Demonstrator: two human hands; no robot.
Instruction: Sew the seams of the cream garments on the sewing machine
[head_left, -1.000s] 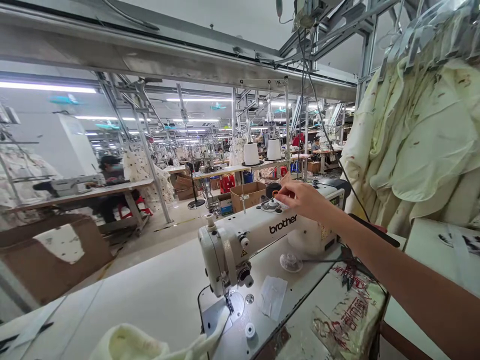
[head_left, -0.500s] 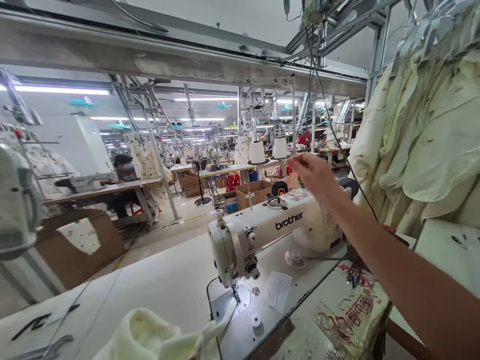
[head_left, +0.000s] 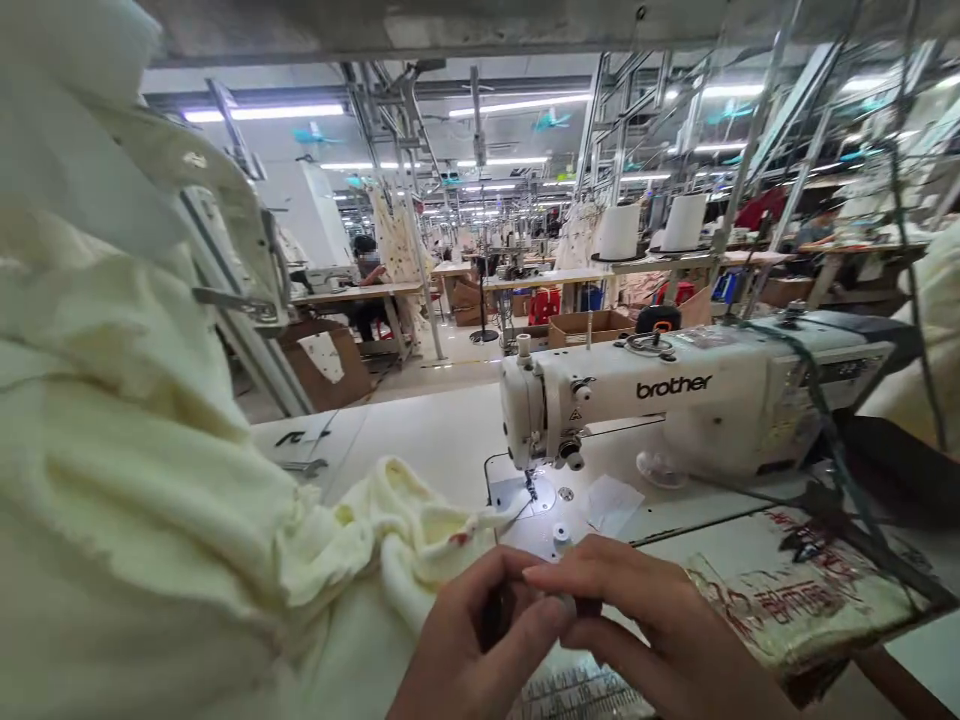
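My left hand (head_left: 480, 640) and my right hand (head_left: 652, 620) meet at the fingertips in front of a white sewing machine (head_left: 592, 385) marked "brother". The fingers of both are pinched together, and whatever they hold is hidden or too small to name. Just beyond them a white bobbin (head_left: 561, 537) stands on the machine bed. Cream fabric (head_left: 405, 510) lies bunched to the left, one narrow end reaching under the lit needle area. A small white paper piece (head_left: 613, 502) is on the bed right of the needle plate.
Cream garments (head_left: 112, 480) hang close at the left. A plastic-wrapped package (head_left: 810, 585) with red writing lies at the right, with dark scissors (head_left: 799, 545) on it. Thread cones (head_left: 619, 233) stand behind the machine, and a dark cable (head_left: 832, 430) hangs at the right.
My right hand has come down from above the machine's right end to the front, and my left hand has entered view beside it. The view has turned, bringing hanging cream garments in at left.
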